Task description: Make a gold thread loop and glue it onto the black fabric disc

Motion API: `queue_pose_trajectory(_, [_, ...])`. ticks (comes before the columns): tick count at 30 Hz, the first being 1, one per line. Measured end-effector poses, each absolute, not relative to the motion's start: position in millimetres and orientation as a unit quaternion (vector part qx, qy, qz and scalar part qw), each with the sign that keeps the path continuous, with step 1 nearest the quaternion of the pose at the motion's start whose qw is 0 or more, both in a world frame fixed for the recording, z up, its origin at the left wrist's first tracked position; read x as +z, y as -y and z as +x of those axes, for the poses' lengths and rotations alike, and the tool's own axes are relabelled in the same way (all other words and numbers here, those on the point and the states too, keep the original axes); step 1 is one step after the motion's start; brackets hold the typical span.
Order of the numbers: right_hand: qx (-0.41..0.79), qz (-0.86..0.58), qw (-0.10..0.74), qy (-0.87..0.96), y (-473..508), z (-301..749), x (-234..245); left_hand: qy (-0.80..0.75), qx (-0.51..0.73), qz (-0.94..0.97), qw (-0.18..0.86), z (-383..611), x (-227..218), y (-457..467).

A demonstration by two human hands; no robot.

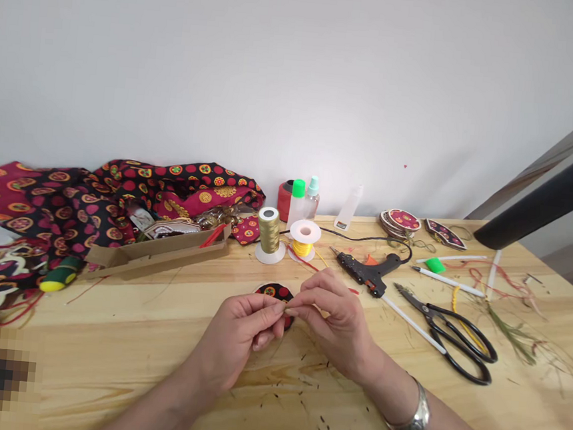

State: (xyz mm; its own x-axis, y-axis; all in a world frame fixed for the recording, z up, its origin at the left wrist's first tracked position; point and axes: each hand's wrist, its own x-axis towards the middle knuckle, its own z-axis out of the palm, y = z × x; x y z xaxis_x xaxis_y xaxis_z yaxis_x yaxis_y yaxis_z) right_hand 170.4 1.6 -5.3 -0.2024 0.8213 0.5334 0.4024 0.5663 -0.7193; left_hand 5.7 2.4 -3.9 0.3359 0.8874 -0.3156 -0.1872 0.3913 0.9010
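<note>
At a wooden table (145, 343), left hand (244, 325) and right hand (340, 320), fingertips together, pinch something tiny (287, 307), indistinct; one cardboard box (162, 262) holds red strips (212, 236); three bottles (296, 209) stand behind.

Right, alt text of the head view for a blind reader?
Left hand and right hand meet in a pinch over a wooden table, partly hiding a dark patterned piece; anything held is too small to tell. Thread spools stand behind, a glue gun and scissors lie to the right, patterned cloth to the left.
</note>
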Motion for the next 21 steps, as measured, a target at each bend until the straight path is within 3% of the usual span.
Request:
queue_pose_trajectory(5, [0.298,-0.462,0.533,0.644,-5,173,-4,-0.464,0.395,0.395,0.688,7,0,-2])
queue_pose_trajectory(12, [0.497,-0.464,0.464,0.568,-8,170,-5,-0.471,0.400,0.430,0.658,5,-3,-2])
queue_pose_trajectory(21, [0.460,-0.456,0.511,0.565,-3,163,-10,-0.480,0.385,0.465,0.636,6,-6,-1])
